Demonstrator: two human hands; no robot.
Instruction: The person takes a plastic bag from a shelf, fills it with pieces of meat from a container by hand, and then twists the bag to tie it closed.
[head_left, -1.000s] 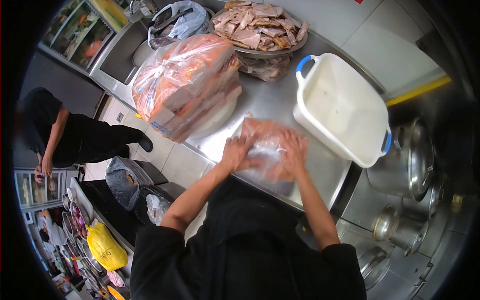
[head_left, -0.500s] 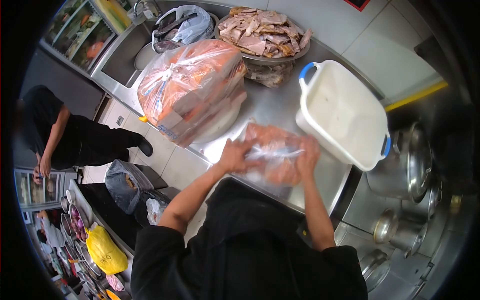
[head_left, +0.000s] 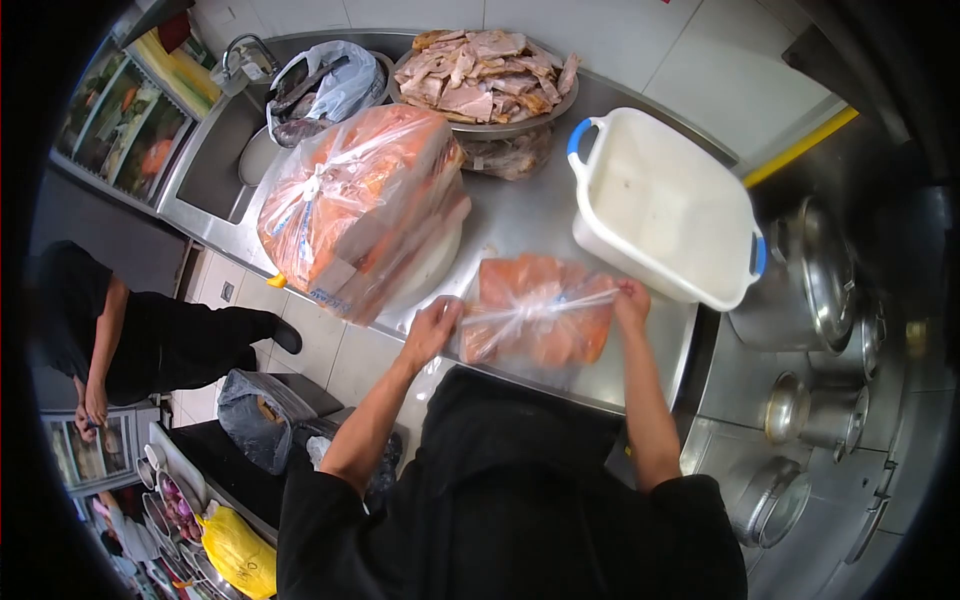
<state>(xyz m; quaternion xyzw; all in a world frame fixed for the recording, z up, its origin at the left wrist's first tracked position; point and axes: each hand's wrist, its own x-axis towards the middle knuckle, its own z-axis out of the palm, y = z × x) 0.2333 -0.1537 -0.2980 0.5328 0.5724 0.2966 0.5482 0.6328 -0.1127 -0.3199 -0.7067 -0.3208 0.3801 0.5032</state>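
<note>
A clear plastic bag of orange-pink meat (head_left: 538, 310) lies on the steel counter (head_left: 520, 215) in front of me. My left hand (head_left: 435, 325) is at the bag's left edge, its fingers bent around the plastic. On the right, my right hand (head_left: 630, 302) pinches a gathered end of the bag, and the plastic is pulled taut between the two hands. A much larger tied bag of similar orange contents (head_left: 365, 200) stands behind and to the left. The white tub with blue handles (head_left: 665, 210) sits behind and to the right.
At the back, a metal bowl holds sliced meat (head_left: 485, 80), beside a grey-blue plastic bag (head_left: 345, 85). A sink (head_left: 215, 160) is at the left. Another person (head_left: 130, 330) stands on the left floor, near a lined bin (head_left: 265, 420). Metal pots (head_left: 800, 290) stand at right.
My hands have moved apart to the two sides of the small bag, stretching its plastic. The bag now lies flatter. The whole view has shifted slightly.
</note>
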